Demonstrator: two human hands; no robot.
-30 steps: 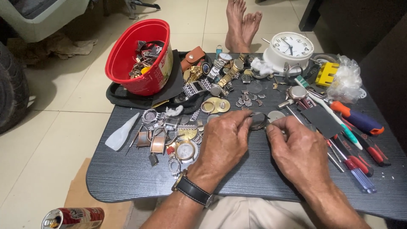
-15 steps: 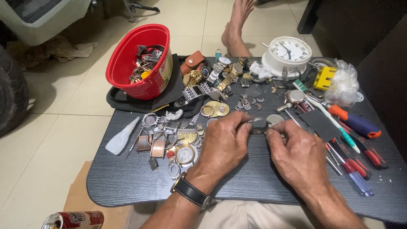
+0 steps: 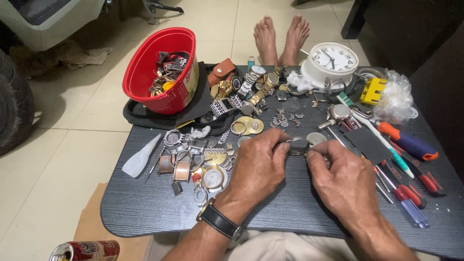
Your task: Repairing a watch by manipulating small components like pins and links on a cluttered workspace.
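Both hands pinch a small round watch case (image 3: 298,146) over the dark table (image 3: 145,212), left hand (image 3: 258,166) steadying, right hand (image 3: 345,179) fingertips closed on its edge, next needs fine prying

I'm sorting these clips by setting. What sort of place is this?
Probably a home watch-repair spot: a low dark table on a tiled floor, strewn with watch parts and screwdrivers. Both hands hold a small watch case.

From my remote seat I get even, soft indoor light from above, a pale sheen on the dark wood-grain worktop (image 3: 145,212) and the beige tiled floor (image 3: 63,140), short faint shadows under both hands, sharp focus centrally, and slight wide-angle stretching at the edges.
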